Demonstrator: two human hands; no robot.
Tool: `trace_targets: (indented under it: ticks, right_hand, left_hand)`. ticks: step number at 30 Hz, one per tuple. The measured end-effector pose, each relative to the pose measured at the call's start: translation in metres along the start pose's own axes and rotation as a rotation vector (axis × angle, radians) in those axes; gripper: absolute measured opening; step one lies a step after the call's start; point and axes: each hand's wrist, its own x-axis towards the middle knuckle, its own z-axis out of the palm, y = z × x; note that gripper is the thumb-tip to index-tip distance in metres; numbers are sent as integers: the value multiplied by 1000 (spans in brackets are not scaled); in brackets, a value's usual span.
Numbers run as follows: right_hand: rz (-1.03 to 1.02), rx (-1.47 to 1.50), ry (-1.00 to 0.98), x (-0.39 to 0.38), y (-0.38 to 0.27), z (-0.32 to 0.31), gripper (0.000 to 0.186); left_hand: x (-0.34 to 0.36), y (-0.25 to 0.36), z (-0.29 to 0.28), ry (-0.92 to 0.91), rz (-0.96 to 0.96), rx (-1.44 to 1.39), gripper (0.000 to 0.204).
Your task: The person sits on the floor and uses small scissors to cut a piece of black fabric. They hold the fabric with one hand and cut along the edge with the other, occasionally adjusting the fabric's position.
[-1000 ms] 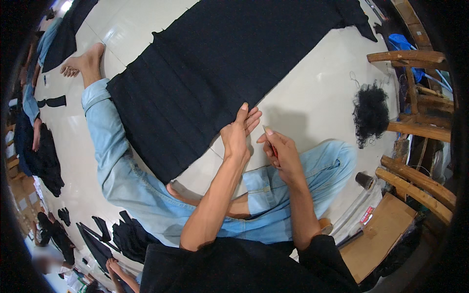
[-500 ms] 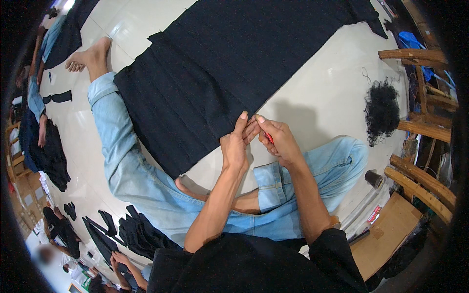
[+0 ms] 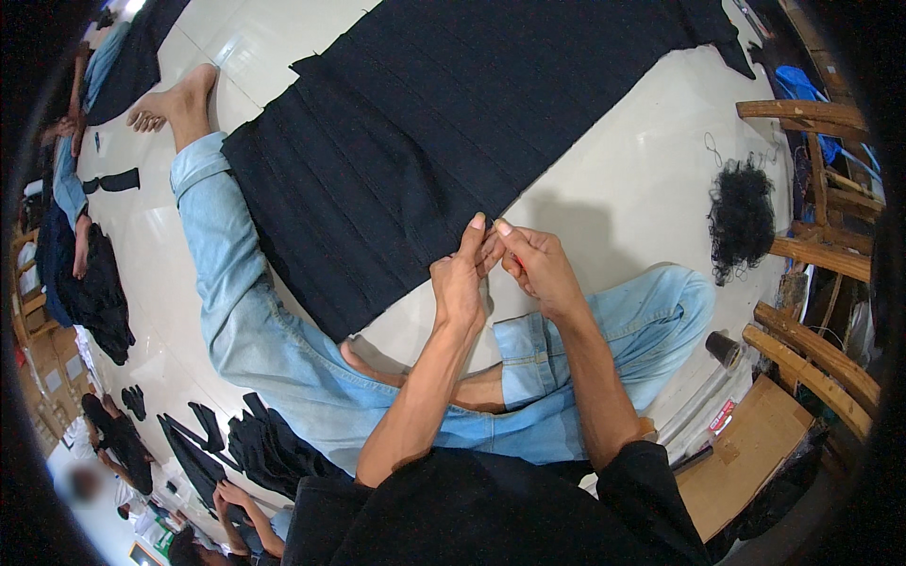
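A large dark fabric panel (image 3: 406, 141) with several parallel seam lines lies spread across the floor beyond my legs. At its near right corner, my left hand (image 3: 460, 281) pinches the fabric edge between thumb and fingers. Right against it, my right hand (image 3: 540, 269) is closed, its thumb and index fingertip meeting at the same corner. A bit of a small red tool (image 3: 516, 260) shows within my right fingers; most of it is hidden, so its kind cannot be told.
A tangled heap of black thread (image 3: 741, 219) lies on the right, near wooden furniture legs (image 3: 812, 247). Closer in are a dark cup (image 3: 723, 347) and a cardboard sheet (image 3: 746, 453). Black cloth pieces (image 3: 269, 448) lie at lower left, where other people sit.
My right hand has turned slightly, so less of the red tool shows. Both hands stay at the fabric's corner, and the panel lies almost as before.
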Motion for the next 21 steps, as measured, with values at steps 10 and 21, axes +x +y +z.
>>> trace_targets:
  ticks: [10,21]
  right_hand:
    - [19,12,50,-8,6,-7,39]
    - [33,60,148,-33,-17,-28,40]
  left_hand:
    - [3,-3,0,-64,-6,51,47]
    - [20,6,42,-132,-41,113,50]
